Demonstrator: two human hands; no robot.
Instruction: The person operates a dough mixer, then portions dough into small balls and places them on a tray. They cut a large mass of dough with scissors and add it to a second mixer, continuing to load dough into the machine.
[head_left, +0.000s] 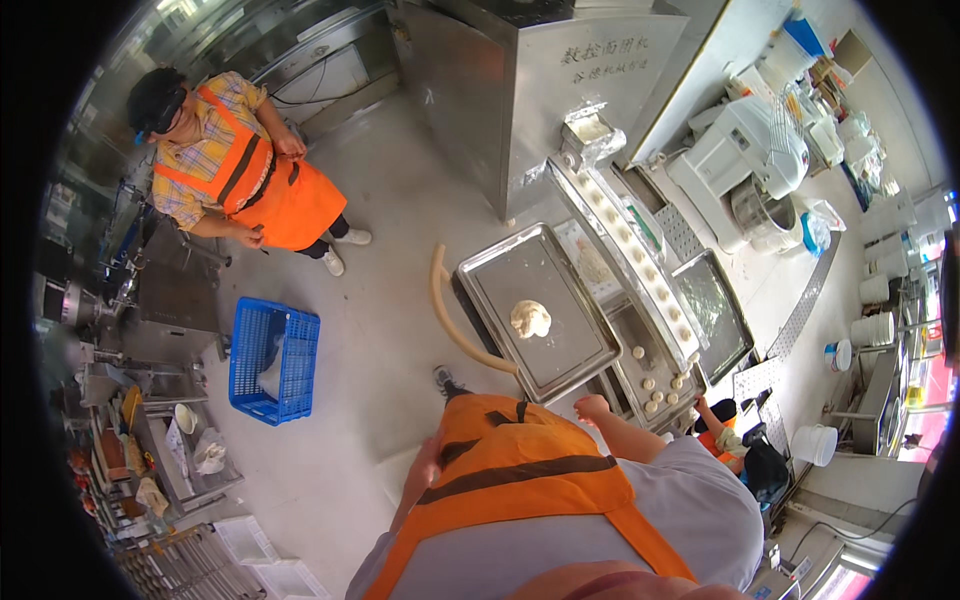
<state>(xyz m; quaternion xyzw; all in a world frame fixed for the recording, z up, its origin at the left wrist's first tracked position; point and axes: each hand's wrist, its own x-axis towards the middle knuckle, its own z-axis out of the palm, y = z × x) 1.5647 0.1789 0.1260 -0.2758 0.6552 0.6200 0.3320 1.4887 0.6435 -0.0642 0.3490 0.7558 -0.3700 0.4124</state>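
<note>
My left hand (429, 456) hangs beside my orange apron (525, 480), its fingers mostly hidden. My right hand (592, 409) is loosely curled near the lower corner of a metal tray (480, 271), with nothing visible in it. A lump of dough (530, 319) rests near the middle of that tray. To the right, a narrow conveyor (628, 241) holds a row of small dough balls and slopes down from a steel dough machine (592, 82). Several dough balls (649, 383) sit in a second metal tray (679, 409) at the conveyor's lower end.
A person (247, 165) in an orange apron stands at the upper left. Another person (724, 435) works by the second tray. A blue plastic crate (311, 360) stands on the floor. A curved beige hose (442, 307) lies beside the dough tray. A white mixer (739, 142) stands upper right.
</note>
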